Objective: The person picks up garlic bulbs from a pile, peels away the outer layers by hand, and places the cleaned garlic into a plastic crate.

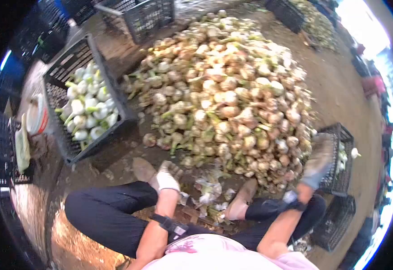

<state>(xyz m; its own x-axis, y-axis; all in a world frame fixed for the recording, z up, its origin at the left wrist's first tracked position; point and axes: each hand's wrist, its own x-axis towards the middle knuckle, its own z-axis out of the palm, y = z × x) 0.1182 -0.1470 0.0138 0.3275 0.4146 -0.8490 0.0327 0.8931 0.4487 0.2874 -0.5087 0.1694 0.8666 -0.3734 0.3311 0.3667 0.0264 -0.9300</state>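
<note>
My left hand (167,176), in a pale soiled work glove, is over the ground by my left foot. Its fingers look curled, and whatever may be in them is hidden. My right hand (318,155), in a dirty glove with a blue-grey cuff, is stretched out over the inner side of a black crate (350,155); motion smears its fingers. White trimmed bulbs (341,157) lie in that crate, and a single white bulb (355,153) shows at its outer edge. Before me rises a large heap of garlic bulbs (228,96) with short green stems.
At left, a black crate (96,45) holds clean white bulbs (88,105); a white-and-red bucket (36,114) stands beside it. Peelings (209,189) lie between my feet. More black crates stand behind (151,20) and at lower right (336,225). Another heap (320,27) is far back.
</note>
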